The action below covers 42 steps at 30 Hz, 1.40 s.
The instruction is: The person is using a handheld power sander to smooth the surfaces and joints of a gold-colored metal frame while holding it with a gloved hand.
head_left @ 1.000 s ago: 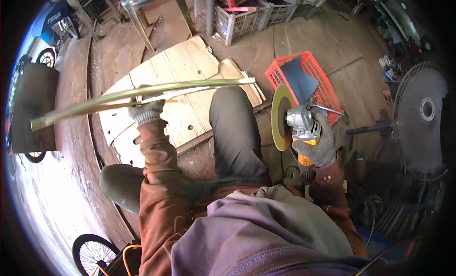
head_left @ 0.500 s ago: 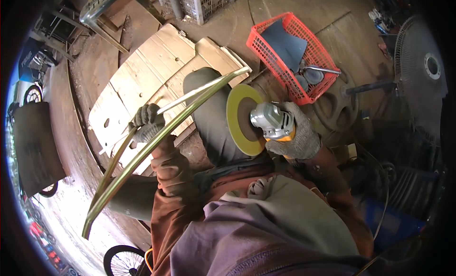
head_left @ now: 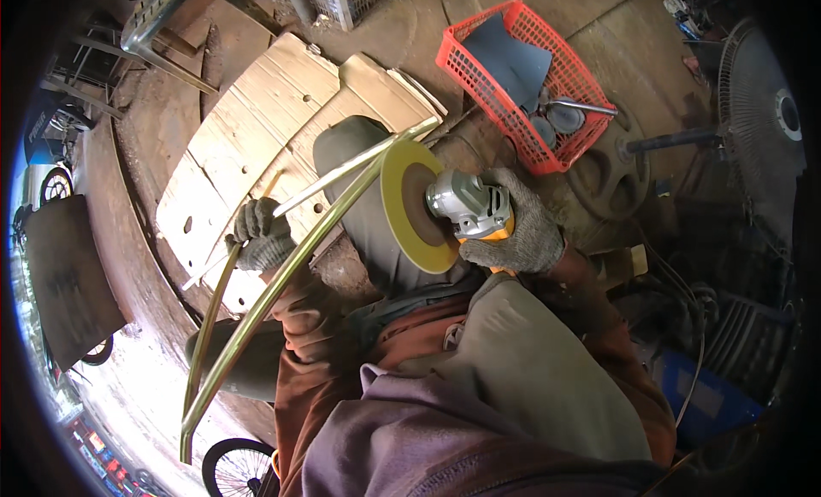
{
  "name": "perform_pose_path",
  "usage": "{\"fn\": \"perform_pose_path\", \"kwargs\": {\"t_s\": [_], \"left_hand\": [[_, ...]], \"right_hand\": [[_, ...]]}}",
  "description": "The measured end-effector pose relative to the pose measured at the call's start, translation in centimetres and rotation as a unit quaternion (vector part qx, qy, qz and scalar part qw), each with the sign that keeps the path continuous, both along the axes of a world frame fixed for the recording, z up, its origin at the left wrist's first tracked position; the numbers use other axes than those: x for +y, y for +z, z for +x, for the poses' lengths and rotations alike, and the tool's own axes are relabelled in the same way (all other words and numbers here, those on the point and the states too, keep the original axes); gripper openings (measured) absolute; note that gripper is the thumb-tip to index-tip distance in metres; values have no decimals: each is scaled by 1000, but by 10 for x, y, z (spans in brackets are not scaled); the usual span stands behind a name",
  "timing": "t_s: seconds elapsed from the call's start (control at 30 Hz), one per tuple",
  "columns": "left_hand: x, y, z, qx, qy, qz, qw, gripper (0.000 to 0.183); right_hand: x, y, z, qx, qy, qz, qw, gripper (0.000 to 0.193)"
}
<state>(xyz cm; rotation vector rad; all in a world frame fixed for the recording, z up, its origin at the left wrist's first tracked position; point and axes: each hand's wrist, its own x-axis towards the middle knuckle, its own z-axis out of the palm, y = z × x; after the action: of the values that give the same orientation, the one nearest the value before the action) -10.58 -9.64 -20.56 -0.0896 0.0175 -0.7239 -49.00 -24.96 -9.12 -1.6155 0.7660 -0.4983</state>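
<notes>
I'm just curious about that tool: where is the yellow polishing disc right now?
In the head view, the yellow disc sits centre frame on the grinder in the right hand, against the curved brass-coloured tube gripped by the left hand.

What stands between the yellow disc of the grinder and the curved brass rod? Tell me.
Nothing visible. The right hand holds the angle grinder with its yellow disc right against the curved brass rod, which the left hand grips lower down. Actual contact cannot be told.
</notes>
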Motion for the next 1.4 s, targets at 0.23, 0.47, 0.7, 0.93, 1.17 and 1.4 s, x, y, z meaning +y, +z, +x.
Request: {"fn": "perform_pose_path", "kwargs": {"t_s": [0.23,0.47,0.7,0.93,1.17,1.4], "left_hand": [[1,-1,-1,-19,-11,0,1000,25],[2,-5,2,10,-4,16,1000,29],[3,3,2,58,1,59,997,33],[2,-5,6,39,-12,64,997,33],[6,-6,12,3,-13,33,999,35],[-1,9,23,-38,-26,36,998,42]], "right_hand": [[-11,-1,-3,44,20,-177,983,85],[-9,4,-5,63,-12,-202,977,85],[-10,16,-4,98,1,-181,979,87],[-8,11,-7,103,-4,-154,983,86],[-15,29,-8,133,37,-192,972,85],[-30,71,-48,209,192,-296,912,80]]}}
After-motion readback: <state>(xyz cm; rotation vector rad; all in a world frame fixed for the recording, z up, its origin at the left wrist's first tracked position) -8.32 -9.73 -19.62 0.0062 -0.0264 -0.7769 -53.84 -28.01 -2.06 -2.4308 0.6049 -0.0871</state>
